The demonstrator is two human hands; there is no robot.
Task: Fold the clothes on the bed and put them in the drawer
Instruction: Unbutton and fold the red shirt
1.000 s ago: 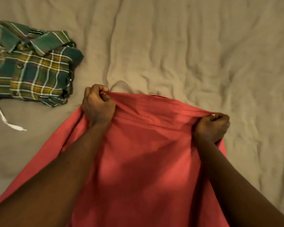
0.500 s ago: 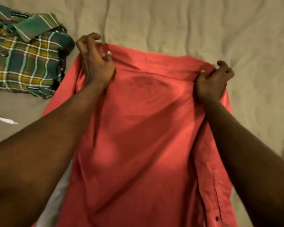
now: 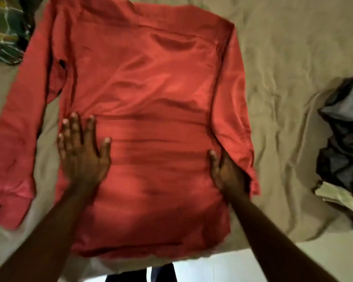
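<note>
A red long-sleeved shirt point(image 3: 151, 94) lies spread back-up on the beige bed sheet point(image 3: 293, 58), its left sleeve stretched out toward the near left. My left hand point(image 3: 82, 151) presses flat on the shirt's left side with fingers straight and spread. My right hand point(image 3: 226, 171) rests flat along the shirt's right edge, next to the folded-in right sleeve, and its fingers are partly hidden by the cloth. A folded green plaid shirt point(image 3: 4, 31) lies at the far left.
A crumpled pile of dark grey clothes point(image 3: 346, 135) with a pale garment point(image 3: 338, 198) under it sits at the right edge. The bed's near edge point(image 3: 273, 247) runs below the shirt hem, with floor beyond it.
Both hands let go of the shirt's collar end and slid down toward me; the shirt now lies flat on the bed and the hands press on its lower sides.
</note>
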